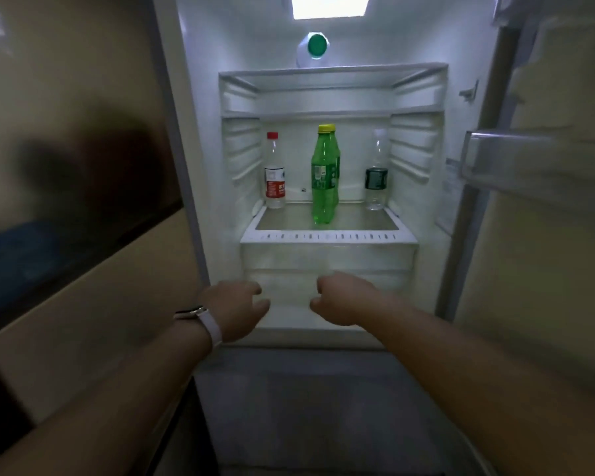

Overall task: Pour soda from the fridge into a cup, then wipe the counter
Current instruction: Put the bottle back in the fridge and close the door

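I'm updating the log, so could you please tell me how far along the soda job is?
Done: the fridge door stands open. In hand: nothing yet; the left hand and right hand hover empty before the crisper drawer, below the shelf. Left: the green soda bottle stands capped between two clear bottles, so taking it out, pouring and wiping all remain. No cup or counter is in view.

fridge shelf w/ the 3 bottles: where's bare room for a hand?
Free: the gaps either side of the green bottle, toward the red-cap bottle and the dark-label bottle, and the front strip of the glass shelf. Crowded: only the back corners where the two clear bottles stand. Both hands, left hand and right hand, are below, empty.
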{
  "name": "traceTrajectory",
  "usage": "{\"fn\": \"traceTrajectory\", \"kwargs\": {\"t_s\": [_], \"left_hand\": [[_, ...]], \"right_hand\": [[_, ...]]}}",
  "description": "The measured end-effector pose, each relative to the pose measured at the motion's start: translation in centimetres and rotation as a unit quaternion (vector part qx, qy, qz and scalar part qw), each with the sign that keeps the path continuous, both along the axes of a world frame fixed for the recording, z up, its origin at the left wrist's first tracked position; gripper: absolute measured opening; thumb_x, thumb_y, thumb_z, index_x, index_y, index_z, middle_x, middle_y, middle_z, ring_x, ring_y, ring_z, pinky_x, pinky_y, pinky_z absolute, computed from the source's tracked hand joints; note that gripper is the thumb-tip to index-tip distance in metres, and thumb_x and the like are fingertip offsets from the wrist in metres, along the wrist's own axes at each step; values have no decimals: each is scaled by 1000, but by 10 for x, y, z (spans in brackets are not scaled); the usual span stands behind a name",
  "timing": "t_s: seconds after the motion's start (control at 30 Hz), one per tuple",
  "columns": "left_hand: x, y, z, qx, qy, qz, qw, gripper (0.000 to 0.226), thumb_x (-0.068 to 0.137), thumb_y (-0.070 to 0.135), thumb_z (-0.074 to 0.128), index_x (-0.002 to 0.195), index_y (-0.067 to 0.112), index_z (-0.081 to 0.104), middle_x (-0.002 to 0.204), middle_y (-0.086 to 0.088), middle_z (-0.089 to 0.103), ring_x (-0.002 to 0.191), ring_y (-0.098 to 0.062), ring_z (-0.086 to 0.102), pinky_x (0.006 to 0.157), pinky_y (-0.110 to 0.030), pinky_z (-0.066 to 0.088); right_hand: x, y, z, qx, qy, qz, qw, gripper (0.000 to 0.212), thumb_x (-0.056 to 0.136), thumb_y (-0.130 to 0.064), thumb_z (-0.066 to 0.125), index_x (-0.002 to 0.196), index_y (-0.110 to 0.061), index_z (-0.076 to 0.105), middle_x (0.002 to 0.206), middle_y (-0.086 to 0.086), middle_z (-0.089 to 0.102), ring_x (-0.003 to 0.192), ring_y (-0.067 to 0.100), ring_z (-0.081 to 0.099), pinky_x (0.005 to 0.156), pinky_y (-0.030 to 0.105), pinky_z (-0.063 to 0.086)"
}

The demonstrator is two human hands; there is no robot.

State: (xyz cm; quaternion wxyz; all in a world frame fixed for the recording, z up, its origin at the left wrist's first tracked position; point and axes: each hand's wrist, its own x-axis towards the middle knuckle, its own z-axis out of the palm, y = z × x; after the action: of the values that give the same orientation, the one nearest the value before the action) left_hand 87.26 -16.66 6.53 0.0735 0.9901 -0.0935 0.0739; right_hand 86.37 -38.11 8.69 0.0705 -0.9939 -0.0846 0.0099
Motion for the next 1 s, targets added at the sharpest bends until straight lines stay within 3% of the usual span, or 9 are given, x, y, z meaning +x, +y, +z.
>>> {"fn": "traceTrajectory", "kwargs": {"t_s": [0.2,0.4,0.5,0.6,0.8,1.0], "left_hand": [[-49,20,-7,-1,-29,-29,999,64,82,57,32,126,22,61,125,-6,63,113,-26,58,94,-36,47],[-116,42,-15,35,-79,-49,995,87,64,61,7,118,26,66,113,0,68,102,-24,62,80,-31,48],[-153,57,-20,12,-93,-73,993,80,68,58,13,112,23,69,108,-1,69,99,-26,64,82,-33,51],[-194,72,-24,-23,-125,-110,986,64,78,52,26,105,18,74,100,-2,73,89,-27,66,73,-33,51],[-272,85,-35,-54,-101,-153,982,73,78,56,22,117,15,70,115,-3,70,104,-27,64,87,-35,50],[-320,86,-44,-55,-79,-176,980,60,80,51,35,106,13,74,102,-6,74,91,-30,68,79,-39,56]], "right_hand": [[-53,3,2,-9,-20,6,1000,45,93,-45,45,127,-17,55,126,7,56,109,27,55,90,40,49],[-123,13,-8,-30,-16,30,999,46,96,-50,42,130,-21,54,128,7,53,113,29,54,92,42,47],[-164,25,-17,-40,-45,38,997,45,97,-50,39,128,-23,55,126,5,54,114,27,53,90,41,47],[-209,38,-29,-41,-81,41,995,44,98,-49,36,122,-20,59,122,5,57,112,27,53,89,41,48],[-295,58,-47,-43,-128,7,991,44,98,-48,36,125,-20,58,125,1,56,114,23,53,90,39,46],[-360,59,-53,-42,-126,-28,991,45,98,-49,38,127,-20,57,122,1,59,108,23,54,89,38,47]]}}
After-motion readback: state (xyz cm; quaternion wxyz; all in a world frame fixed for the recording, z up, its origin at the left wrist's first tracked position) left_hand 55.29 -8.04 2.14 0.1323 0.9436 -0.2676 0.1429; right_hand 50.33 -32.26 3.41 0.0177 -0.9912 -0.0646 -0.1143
